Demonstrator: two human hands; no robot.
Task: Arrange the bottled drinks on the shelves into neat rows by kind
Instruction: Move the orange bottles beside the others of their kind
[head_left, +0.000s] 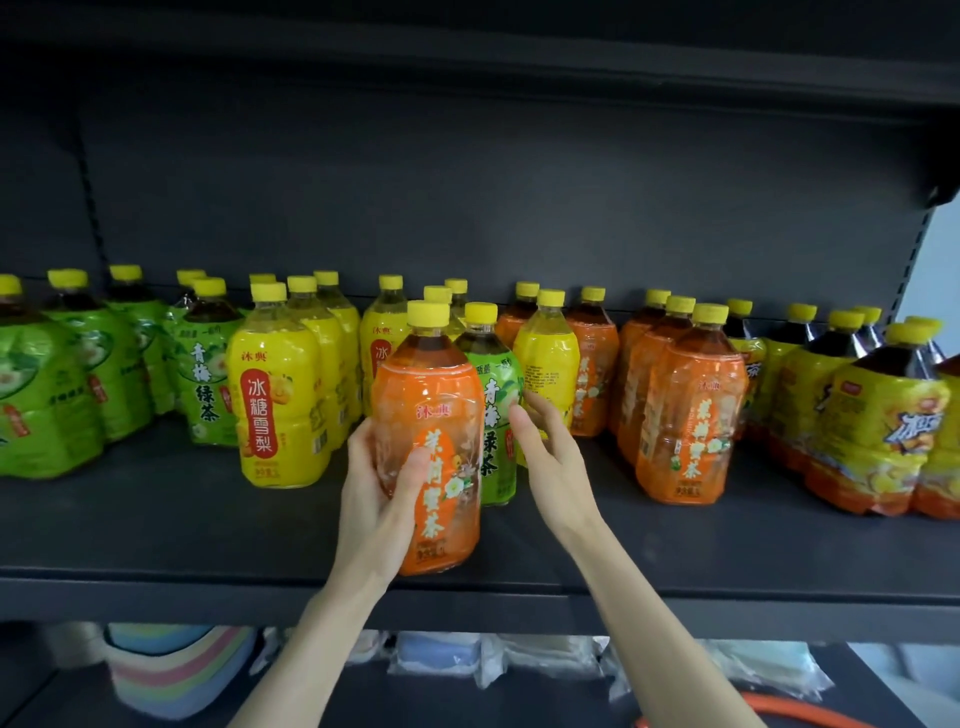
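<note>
A person is facing a dark shelf of bottled drinks, all with yellow caps. The left hand is gripping an orange-labelled bottle around its lower half, thumb across the front, holding it upright near the shelf's front edge. Whether its base is resting on the shelf is unclear.

The right hand is hovering open just to the right of that bottle, fingers loosely spread. Its fingertips are lying against the edge of a green-labelled bottle standing just behind the held one; actual contact cannot be confirmed. Just beyond those fingertips a lone yellow-labelled bottle is standing.

To the left of the left hand are a row of yellow bottles and, farther left, green bottles. To the right of the right hand are orange bottles, then dark drinks farthest right.

Below the hands, on a lower level, stacked pastel bowls and plastic-wrapped packs are sitting.
</note>
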